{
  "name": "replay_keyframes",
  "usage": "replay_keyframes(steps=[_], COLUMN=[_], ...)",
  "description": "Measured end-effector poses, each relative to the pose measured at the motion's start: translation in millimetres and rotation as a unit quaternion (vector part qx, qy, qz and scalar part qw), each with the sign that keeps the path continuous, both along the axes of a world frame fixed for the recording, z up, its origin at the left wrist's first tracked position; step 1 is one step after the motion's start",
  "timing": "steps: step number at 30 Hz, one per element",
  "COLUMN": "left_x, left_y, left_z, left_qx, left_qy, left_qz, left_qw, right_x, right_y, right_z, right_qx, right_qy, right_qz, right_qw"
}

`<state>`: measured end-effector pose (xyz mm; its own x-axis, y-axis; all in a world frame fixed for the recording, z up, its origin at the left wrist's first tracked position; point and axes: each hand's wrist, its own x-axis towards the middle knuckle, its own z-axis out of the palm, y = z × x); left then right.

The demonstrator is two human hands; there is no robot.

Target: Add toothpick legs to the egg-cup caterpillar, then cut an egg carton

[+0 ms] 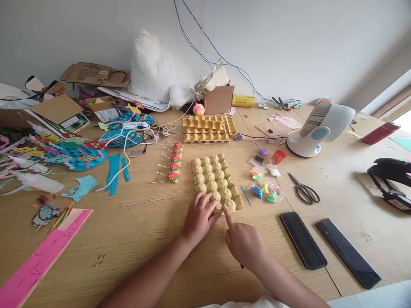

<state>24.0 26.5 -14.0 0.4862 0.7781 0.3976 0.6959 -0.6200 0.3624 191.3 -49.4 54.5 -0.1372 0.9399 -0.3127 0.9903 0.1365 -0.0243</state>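
Observation:
An upturned cardboard egg carton [210, 175] lies on the table in front of me, its rows of bumps facing up. My left hand [199, 214] grips its near left corner, fingers bent over the bumps and thumb at the near edge. The index finger of my right hand [242, 239] points at a bump in the nearest row, its tip at the carton. That hand's other fingers are curled, and a small dark tip shows beneath them; what it belongs to is hidden. Left of the carton stands a painted egg-carton caterpillar [175, 164] with pin-like sticks.
Bags of coloured clay [257, 191], a red cup [279, 157], scissors [305, 191] and a phone [302, 240] lie to the right, with a white fan [321, 128] behind. Stacked egg trays [205, 128] stand at the back. Blue strips [113, 175] and a pink strip [48, 256] lie left.

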Motion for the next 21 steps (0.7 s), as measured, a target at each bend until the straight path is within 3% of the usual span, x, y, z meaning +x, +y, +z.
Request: replay_keyframes(steps=[21], left_x=[-0.6], left_y=[-0.2], left_z=[0.0], left_qx=[-0.002], left_qy=[0.002], left_qz=[0.001], left_qw=[1.0], right_x=[-2.0], right_y=[-5.6], right_z=[-2.9], right_qx=[0.0], right_qy=[-0.004], right_qz=[-0.008], right_qw=[1.0])
